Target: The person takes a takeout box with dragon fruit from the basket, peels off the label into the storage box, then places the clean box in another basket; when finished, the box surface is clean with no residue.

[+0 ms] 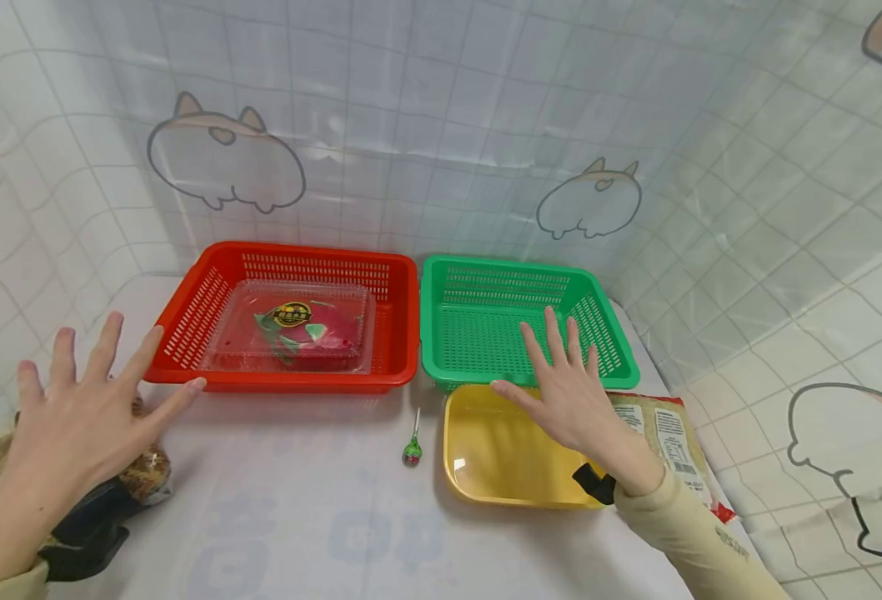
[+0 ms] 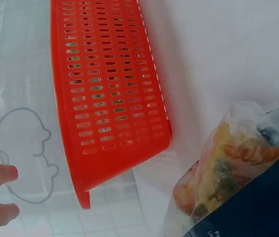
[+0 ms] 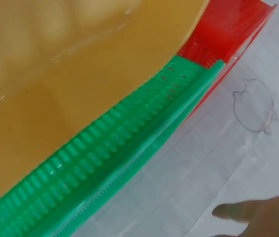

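Beside the lollipop (image 1: pixel 412 451), glossy yellow basin (image 1: pixel 495 462)

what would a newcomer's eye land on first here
Probably the bright red basket at back left, with a clear plastic box inside, and the green basket beside it. Next, the spread hands in the head view: the left hand partly hiding a bag, the right hand overlapping the yellow tray.
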The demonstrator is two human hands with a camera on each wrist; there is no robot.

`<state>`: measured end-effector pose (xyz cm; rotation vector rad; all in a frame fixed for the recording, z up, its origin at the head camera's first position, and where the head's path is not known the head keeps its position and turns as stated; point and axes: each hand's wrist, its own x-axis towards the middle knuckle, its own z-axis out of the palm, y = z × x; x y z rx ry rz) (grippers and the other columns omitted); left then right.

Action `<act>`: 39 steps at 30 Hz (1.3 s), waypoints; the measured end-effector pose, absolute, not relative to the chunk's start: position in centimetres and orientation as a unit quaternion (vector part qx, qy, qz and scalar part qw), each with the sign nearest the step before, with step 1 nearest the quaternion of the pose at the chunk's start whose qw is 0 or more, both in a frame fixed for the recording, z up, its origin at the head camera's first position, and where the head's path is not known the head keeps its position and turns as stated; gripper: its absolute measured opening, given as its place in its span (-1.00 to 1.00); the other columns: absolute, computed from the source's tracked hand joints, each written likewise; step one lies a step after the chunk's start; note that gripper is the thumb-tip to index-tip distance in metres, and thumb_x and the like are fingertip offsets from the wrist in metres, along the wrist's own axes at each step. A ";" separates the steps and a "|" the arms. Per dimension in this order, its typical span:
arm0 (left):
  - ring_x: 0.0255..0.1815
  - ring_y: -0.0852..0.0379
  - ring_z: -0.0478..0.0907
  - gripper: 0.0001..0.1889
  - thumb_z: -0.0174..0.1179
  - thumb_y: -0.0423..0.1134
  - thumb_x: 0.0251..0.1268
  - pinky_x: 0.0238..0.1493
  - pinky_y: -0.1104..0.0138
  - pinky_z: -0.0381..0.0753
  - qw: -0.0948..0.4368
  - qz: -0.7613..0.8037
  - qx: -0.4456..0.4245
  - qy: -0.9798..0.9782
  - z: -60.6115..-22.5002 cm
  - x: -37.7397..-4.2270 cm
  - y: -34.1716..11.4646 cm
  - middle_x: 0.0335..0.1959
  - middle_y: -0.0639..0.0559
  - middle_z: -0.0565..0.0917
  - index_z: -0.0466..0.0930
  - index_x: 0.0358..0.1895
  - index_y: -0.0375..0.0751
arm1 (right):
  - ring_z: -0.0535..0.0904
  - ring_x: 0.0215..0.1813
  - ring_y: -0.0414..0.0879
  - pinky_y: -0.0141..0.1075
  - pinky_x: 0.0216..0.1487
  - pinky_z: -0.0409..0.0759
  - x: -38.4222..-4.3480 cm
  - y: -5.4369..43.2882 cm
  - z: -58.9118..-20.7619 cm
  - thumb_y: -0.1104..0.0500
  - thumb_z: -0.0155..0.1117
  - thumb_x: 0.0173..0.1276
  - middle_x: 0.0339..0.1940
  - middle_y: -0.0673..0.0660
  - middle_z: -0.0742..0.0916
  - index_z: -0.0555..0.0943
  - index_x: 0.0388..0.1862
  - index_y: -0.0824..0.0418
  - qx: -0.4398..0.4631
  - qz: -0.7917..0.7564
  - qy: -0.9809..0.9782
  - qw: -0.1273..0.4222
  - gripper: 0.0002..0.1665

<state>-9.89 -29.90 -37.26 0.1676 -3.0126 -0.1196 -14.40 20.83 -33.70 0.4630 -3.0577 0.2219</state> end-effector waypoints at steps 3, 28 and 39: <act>0.50 -0.59 -0.49 0.14 -0.09 0.56 0.19 0.33 -0.49 -0.43 0.063 -0.043 0.053 -0.996 -36.9 -10.0 -29.7 0.56 -0.48 -0.33 -0.28 0.62 -0.10 | -0.40 0.63 0.31 0.44 0.44 -0.17 -14.4 20.3 -33.5 -0.54 -0.08 0.37 0.67 0.16 -0.26 -0.12 0.67 0.02 0.156 0.086 -0.984 -0.002 0.13; 0.10 -0.48 0.47 -0.26 0.00 0.17 0.49 -0.09 -0.29 0.47 0.017 -0.246 -0.031 -0.969 -33.2 -16.1 -30.3 0.21 -0.59 0.46 0.29 0.44 -0.39 | 0.10 0.61 -0.05 0.03 0.53 0.16 -17.7 10.8 -31.0 -0.60 -0.27 0.37 0.61 -0.04 0.24 0.12 0.62 -0.07 0.223 0.242 -0.935 -0.132 0.02; 0.33 -0.55 0.19 -0.10 -0.15 0.32 0.48 0.14 -0.38 0.37 -0.091 -0.292 -0.007 -0.952 -32.7 -20.3 -31.1 0.41 -0.61 0.18 0.07 0.52 -0.44 | 0.29 0.52 0.00 0.00 0.46 0.33 -20.9 6.3 -30.5 -0.43 -0.15 0.48 0.52 0.05 0.41 0.16 0.60 0.08 0.219 0.275 -0.923 -0.153 -0.09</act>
